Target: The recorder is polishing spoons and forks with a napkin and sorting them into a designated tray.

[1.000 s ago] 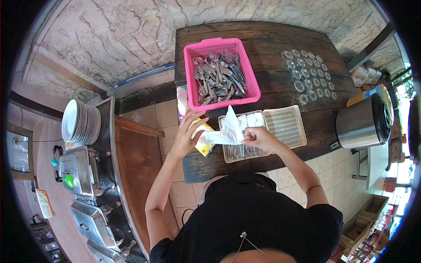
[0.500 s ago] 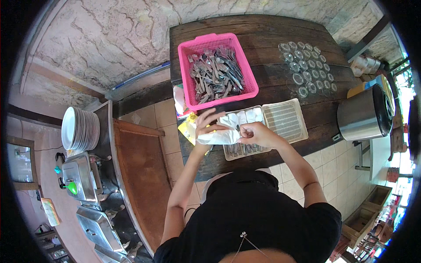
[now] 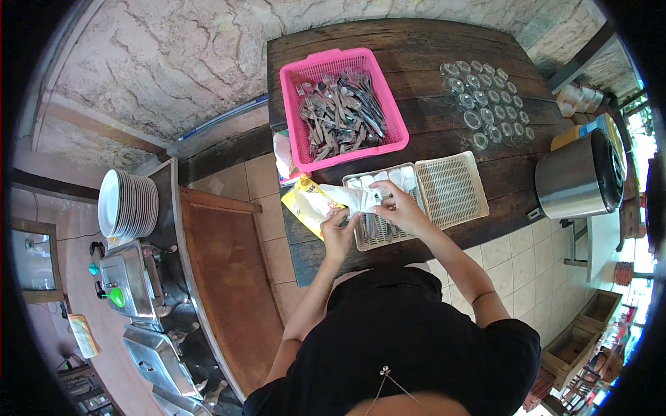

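A white paper napkin [image 3: 360, 200] is pinched between my hands, above the left part of a cream plastic basket [image 3: 362, 247]. My left hand [image 3: 338, 230] grips its near left side with closed fingers. On its right side, the fingers of my right hand [image 3: 400, 209] close on the paper. Whether cutlery lies inside the napkin cannot be made out. In the basket under my hands are napkin-wrapped bundles [image 3: 401, 175] at the back and bare cutlery [image 3: 383, 230] at the front. A yellow and white napkin packet [image 3: 305, 204] lies beside my left hand.
Behind stands a pink basket [image 3: 399, 139] heaped with forks, knives and other cutlery [image 3: 340, 114]. To the right are a second cream basket [image 3: 451, 188], rows of glasses [image 3: 485, 104] and a steel container [image 3: 576, 173]. Stacked plates [image 3: 128, 204] and steel chafing dishes [image 3: 156, 357] line the left counter.
My left hand has come down and nearer, from spread fingers to a pinch. The napkin is now gathered narrower between both hands, and more of the yellow packet shows.
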Available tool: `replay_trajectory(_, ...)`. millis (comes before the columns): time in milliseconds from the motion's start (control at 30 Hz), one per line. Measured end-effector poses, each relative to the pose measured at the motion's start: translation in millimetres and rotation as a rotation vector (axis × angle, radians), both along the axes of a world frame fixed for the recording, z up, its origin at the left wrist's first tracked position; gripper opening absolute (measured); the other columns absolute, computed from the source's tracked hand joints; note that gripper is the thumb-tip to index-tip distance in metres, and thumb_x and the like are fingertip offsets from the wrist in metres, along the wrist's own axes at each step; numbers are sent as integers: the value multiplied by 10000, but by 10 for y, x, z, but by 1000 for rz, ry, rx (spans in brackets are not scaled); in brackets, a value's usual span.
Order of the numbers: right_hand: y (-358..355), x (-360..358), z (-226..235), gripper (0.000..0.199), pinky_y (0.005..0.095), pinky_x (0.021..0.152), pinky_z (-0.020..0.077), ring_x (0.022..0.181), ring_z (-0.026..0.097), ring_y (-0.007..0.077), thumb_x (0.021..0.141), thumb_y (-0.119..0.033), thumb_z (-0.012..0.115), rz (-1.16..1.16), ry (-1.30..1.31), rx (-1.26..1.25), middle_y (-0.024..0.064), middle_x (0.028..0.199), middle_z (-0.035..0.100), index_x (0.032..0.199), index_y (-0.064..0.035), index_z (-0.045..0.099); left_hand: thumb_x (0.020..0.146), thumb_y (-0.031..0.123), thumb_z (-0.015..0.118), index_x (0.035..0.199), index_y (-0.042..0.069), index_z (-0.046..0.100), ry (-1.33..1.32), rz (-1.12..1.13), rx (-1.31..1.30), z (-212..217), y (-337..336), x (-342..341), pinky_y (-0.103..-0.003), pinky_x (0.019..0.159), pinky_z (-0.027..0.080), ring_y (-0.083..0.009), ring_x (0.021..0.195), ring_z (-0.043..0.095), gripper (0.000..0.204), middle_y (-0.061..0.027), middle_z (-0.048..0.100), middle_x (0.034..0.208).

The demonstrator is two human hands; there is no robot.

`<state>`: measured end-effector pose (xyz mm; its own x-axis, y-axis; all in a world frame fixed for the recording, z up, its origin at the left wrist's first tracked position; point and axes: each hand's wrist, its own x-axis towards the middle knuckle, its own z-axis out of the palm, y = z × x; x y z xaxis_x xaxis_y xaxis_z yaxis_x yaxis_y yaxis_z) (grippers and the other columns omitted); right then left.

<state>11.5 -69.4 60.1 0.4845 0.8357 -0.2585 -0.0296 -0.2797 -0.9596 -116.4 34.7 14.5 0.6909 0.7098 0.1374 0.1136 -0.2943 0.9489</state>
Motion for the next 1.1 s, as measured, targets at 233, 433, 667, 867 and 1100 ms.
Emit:
replay_trajectory(233, -21, -71, -164, 330, 264, 494, 387, 498, 505, 143, 734, -153, 592, -36, -321, -93, 79, 617, 563, 1053, -129, 510, 680, 50, 648, 730, -16, 601, 55, 81, -100, -81, -75, -36, -251, 613, 403, -111, 612, 499, 95, -74, 572, 660)
replay_trajectory(433, -54, -151, -295, 320, 292, 456, 367, 456, 485, 161, 729, -149, 589, -178, -391, 2, 80, 532, 493, 1038, -128, 510, 672, 95, 670, 745, -15, 611, -23, 109, -1, -115, -100, 16, -261, 646, 411, -132, 626, 513, 145, -92, 585, 711)
replay_trajectory(667, -15, -301, -226, 290, 299, 457, 377, 472, 505, 197, 741, -145, 577, -213, -413, -31, 89, 540, 485, 1016, -124, 487, 716, 52, 614, 838, 9, 623, -94, 32, -337, 74, -95, 45, -234, 765, 372, -113, 760, 516, 130, -76, 595, 806)
replay_trajectory(867, -6, -379, -363, 256, 304, 444, 372, 481, 521, 212, 773, -222, 556, -235, -410, 50, 87, 534, 480, 998, -123, 484, 684, 29, 627, 895, 30, 619, -90, 136, 93, 93, -108, 25, -260, 656, 414, -157, 641, 541, 211, -85, 604, 722)
replay_trajectory(1100, 18, -404, -292, 206, 300, 415, 361, 454, 519, 186, 788, -236, 541, -214, -337, -15, 69, 508, 475, 923, -93, 482, 652, 79, 668, 955, 92, 611, -15, 165, 230, 179, -121, -21, -274, 726, 379, -163, 665, 563, 308, -103, 618, 828)
